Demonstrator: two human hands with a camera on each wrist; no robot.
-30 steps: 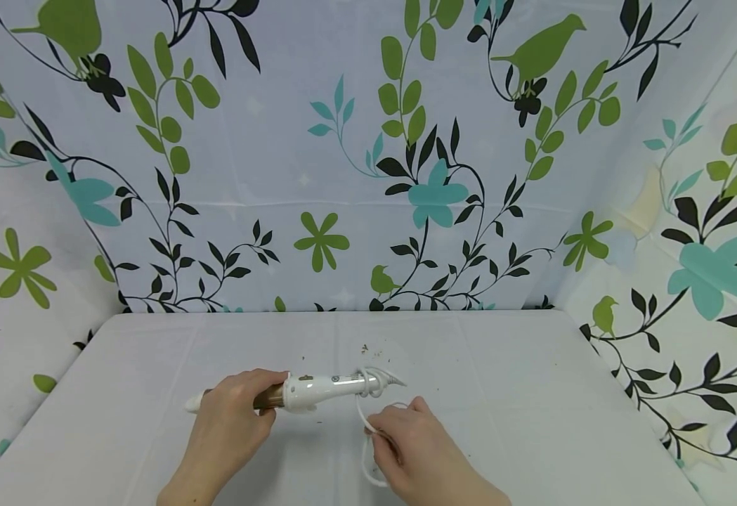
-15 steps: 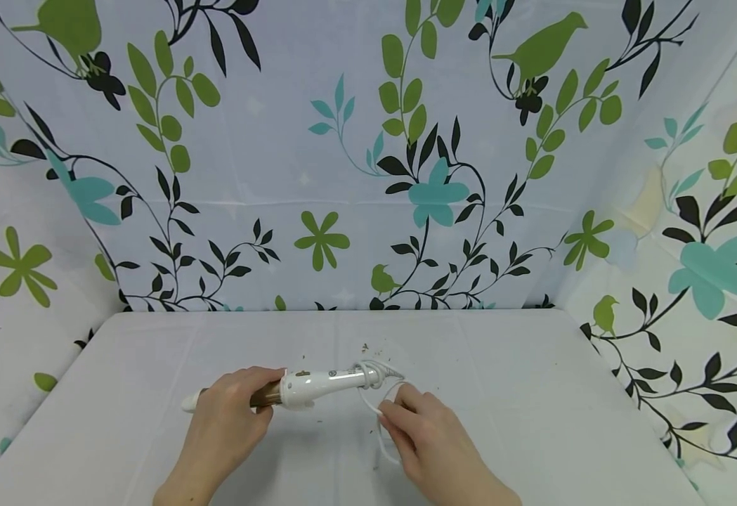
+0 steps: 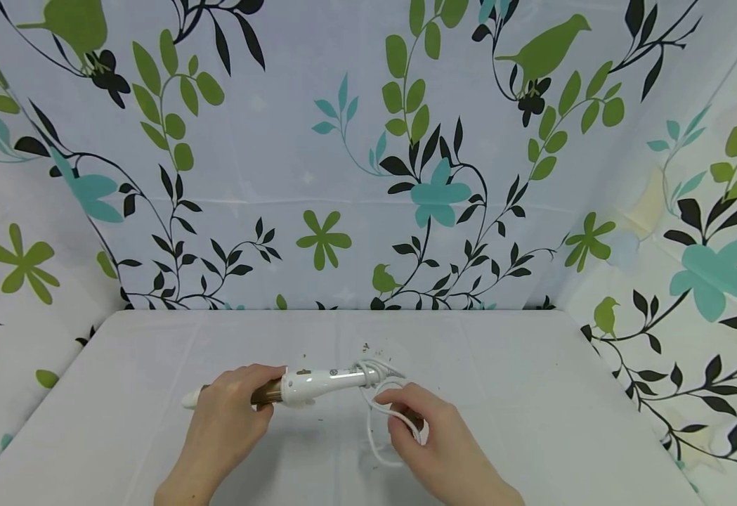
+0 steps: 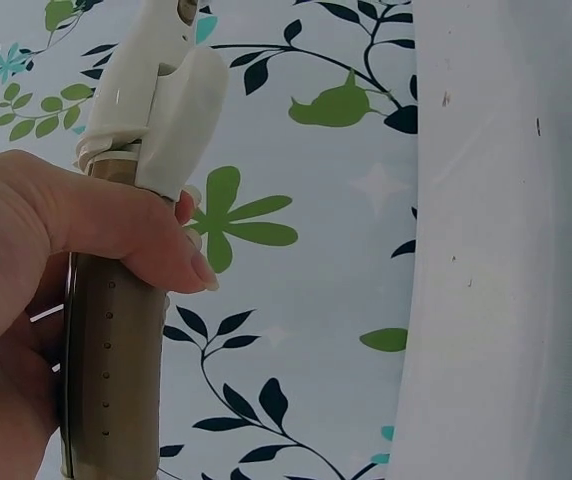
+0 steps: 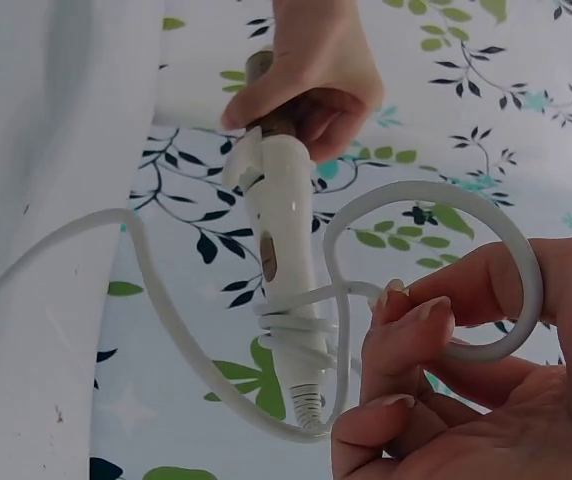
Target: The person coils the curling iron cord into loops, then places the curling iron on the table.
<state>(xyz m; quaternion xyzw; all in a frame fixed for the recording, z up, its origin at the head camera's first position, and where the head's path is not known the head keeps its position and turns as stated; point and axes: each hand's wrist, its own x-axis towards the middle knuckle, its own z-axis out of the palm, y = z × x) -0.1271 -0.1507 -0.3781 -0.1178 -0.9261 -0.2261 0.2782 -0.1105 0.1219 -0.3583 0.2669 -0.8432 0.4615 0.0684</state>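
Note:
A curling iron with a white handle (image 3: 320, 383) and a brown barrel (image 4: 116, 350) is held level above the table. My left hand (image 3: 229, 414) grips it round the barrel, thumb just below the white clamp lever (image 4: 191, 120). White cord (image 5: 416, 192) winds several times round the handle's far end, by the ribbed strain relief (image 5: 308, 405). Beside that end, my right hand (image 3: 440, 436) pinches the cord between thumb and fingers, and a loose loop of it arches over those fingers. Another length of cord hangs down toward the table.
Under the hands is a white-covered table (image 3: 501, 379), with small brown specks (image 3: 373, 350) behind the handle's end. Patterned fabric with leaves and birds (image 3: 248, 176) hangs at the back and both sides.
My right hand has moved right and slightly away from me, its fingers spreading apart with a cord loop now round them. The curling iron and left hand have hardly moved.

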